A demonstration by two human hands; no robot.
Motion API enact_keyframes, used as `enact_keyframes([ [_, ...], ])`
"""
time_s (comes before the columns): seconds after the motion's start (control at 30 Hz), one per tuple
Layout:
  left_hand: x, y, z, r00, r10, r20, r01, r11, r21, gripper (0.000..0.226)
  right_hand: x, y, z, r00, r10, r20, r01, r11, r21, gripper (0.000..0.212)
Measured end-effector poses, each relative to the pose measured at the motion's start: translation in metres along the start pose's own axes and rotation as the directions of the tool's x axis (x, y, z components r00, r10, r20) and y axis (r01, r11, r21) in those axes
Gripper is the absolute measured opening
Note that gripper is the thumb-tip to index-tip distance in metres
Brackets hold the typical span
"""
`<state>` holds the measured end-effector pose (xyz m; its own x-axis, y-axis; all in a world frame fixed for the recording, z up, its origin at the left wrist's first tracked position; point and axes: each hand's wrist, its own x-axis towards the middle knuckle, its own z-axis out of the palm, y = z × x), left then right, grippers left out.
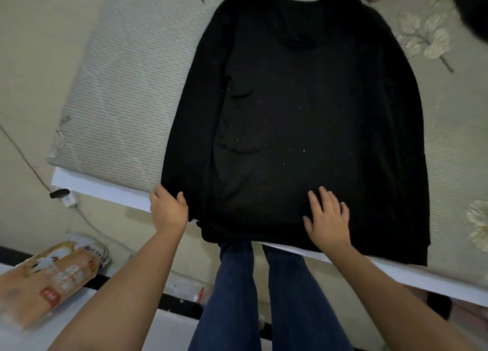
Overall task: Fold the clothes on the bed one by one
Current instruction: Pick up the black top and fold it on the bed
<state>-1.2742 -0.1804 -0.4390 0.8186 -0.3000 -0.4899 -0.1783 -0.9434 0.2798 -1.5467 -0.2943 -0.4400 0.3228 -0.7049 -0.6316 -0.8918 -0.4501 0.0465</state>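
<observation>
A black sweater (295, 118) lies spread flat on the bed (118, 86); the left hand (169, 208) pinches its lower corner, the right hand (327, 218) presses flat with fingers spread; smoothing seems finished, so folding a side inward likely comes next.

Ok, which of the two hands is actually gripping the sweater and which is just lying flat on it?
The left hand grips the black sweater at its lower left sleeve edge, thumb curled over the fabric. The right hand lies flat, fingers spread, near the hem.

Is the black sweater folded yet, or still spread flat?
Spread flat: the black fleecy sweater lies full length, both sleeves alongside, on the patterned bed.
</observation>
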Motion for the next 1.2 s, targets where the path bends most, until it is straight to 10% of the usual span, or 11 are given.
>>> enact_keyframes([
  [0.53, 0.131, 0.032, -0.155, 0.882, -0.191, -0.431, -0.144, 0.762, -0.632, 0.028, 0.052, -0.079, -0.085, 0.967, -0.251, 0.051, 0.256, 0.949, -0.182, 0.036],
  [0.87, 0.152, 0.032, -0.136, 0.990, -0.025, -0.138, -0.041, 0.888, -0.458, 0.023, 0.151, -0.158, -0.183, 0.873, -0.450, -0.186, 0.452, 0.891, -0.034, 0.047],
  [1.07, 0.193, 0.041, -0.159, 0.992, -0.007, -0.125, -0.079, 0.738, -0.670, 0.013, 0.183, -0.207, -0.199, 0.921, -0.347, -0.179, 0.297, 0.920, -0.256, 0.067],
  [1.2, 0.236, 0.038, -0.183, 0.987, 0.017, -0.157, -0.137, 0.587, -0.798, 0.027, 0.210, -0.238, -0.199, 0.946, -0.302, -0.121, 0.240, 0.898, -0.368, 0.040],
])
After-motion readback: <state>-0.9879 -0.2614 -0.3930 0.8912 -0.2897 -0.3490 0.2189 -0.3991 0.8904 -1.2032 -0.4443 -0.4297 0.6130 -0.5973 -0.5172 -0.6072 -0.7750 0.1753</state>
